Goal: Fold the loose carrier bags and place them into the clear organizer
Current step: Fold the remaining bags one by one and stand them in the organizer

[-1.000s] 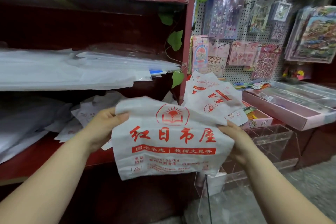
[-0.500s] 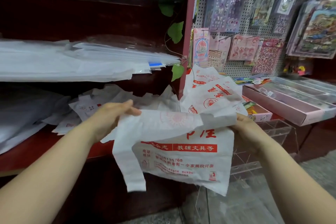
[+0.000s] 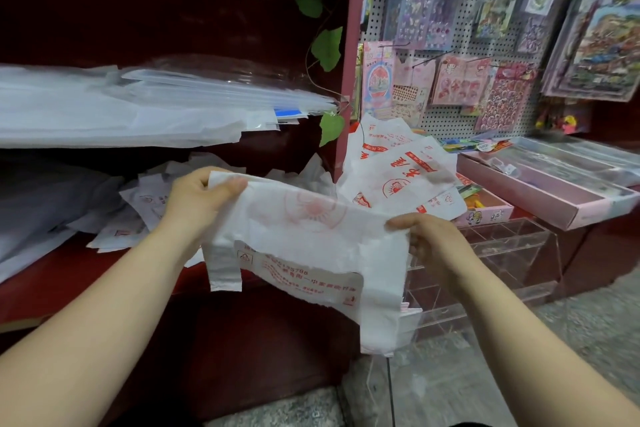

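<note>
Shelving, sticker pegboard, clear organizer

A stationery shop — sticker packs hang on pegboard.

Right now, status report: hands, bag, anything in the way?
Left grip and right grip pinch carrier bag at opposite edges. Bag folded over, handles hanging. Clear organizer behind right grip; path looks open.

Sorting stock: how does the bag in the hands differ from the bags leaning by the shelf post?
The held bag is folded over, print faint; the leaning bags are unfolded, print bold. The held bag hangs between left hand and right hand; the leaning bags rest unheld. Both white, red-printed.
</note>
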A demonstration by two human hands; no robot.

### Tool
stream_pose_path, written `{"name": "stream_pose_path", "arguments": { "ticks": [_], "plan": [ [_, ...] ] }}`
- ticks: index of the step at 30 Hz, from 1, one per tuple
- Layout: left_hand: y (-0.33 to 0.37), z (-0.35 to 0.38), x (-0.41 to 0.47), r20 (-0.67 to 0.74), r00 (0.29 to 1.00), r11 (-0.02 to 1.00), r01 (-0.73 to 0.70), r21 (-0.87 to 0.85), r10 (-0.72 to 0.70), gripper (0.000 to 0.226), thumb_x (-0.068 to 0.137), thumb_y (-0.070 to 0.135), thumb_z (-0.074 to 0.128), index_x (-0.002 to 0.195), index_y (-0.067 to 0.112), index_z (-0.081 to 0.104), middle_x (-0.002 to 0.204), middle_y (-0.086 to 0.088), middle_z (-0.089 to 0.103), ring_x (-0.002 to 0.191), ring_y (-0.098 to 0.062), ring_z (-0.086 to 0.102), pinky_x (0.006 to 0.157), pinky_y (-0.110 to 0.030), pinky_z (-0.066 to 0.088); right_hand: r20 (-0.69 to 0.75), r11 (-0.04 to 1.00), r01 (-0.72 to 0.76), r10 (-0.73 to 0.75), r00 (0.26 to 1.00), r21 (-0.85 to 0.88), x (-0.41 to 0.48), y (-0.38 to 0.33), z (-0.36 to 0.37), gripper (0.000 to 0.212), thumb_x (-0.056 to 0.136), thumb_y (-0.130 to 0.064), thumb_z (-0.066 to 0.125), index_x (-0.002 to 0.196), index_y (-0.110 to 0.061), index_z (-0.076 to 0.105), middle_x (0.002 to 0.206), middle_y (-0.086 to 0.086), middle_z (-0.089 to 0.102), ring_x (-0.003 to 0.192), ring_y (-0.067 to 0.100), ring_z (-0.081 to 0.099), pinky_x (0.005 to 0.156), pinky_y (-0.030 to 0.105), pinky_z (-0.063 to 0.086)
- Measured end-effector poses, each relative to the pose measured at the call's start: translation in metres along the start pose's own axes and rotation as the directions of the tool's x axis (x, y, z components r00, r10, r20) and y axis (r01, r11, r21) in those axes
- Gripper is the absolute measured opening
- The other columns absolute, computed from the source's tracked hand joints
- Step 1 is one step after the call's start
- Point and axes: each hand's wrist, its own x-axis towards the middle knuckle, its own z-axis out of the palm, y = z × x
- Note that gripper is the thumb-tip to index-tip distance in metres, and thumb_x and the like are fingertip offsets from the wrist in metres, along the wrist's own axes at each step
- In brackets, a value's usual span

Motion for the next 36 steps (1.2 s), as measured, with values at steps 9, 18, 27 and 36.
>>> {"name": "stream_pose_path", "arguments": {
  "ticks": [9, 18, 27, 36],
  "plan": [
    [-0.011, 0.006, -0.003, -0.035, 0.999, 0.998, -0.017, -0.055, 0.015, 0.018, 0.090, 0.016, 0.054, 0.073, 0.021, 0.050, 0.075, 0.004, 0.055, 0.067, -0.009, 0.052, 0.060, -0.022, 0.044, -0.155, 0.968, 0.132, -0.167, 0.974, -0.211, 0.002, 0.002, 0.008, 0.006, 0.084, -0.005, 0.061, 0.089, -0.008, 0.062, 0.079, 0.003, 0.062, 0.074, 0.018, 0.056, 0.071, 0.031, 0.047],
    [-0.031, 0.003, -0.006, -0.112, 0.992, 0.998, -0.055, -0.002, 0.055, 0.012, 0.088, 0.016, 0.058, 0.077, 0.017, 0.062, 0.048, 0.023, 0.060, 0.046, 0.010, 0.055, 0.044, -0.006, 0.043, -0.297, 0.974, 0.130, -0.182, 0.937, -0.186, 0.005, 0.009, 0.010, 0.021, 0.091, -0.020, 0.053, 0.077, -0.004, 0.053, 0.069, 0.011, 0.040, 0.061, 0.018, 0.033, 0.049, 0.022, 0.028],
    [-0.042, 0.006, -0.007, -0.012, 0.998, 0.987, 0.066, -0.146, -0.068, 0.024, 0.093, 0.027, 0.049, 0.074, 0.019, 0.061, 0.052, 0.017, 0.064, 0.051, 0.001, 0.059, 0.046, -0.009, 0.045, -0.342, 0.985, 0.101, -0.143, 0.929, -0.139, 0.010, 0.015, 0.007, 0.027, 0.093, -0.018, 0.051, 0.081, 0.005, 0.061, 0.073, 0.009, 0.054, 0.063, 0.013, 0.045, 0.055, 0.020, 0.039],
    [-0.098, 0.000, -0.045, 0.611, 0.697, 0.728, 0.629, -0.272, -0.374, 0.053, 0.031, 0.038, 0.093, 0.076, 0.015, 0.077, 0.091, -0.011, 0.072, 0.081, -0.022, 0.070, 0.059, -0.031, 0.057, -0.344, 0.999, -0.036, 0.022, 0.939, -0.036, 0.020, 0.025, 0.016, 0.019, 0.096, -0.020, 0.046, 0.083, -0.013, 0.059, 0.078, -0.003, 0.059, 0.071, 0.013, 0.054, 0.057, 0.019, 0.044]
  ]
}}
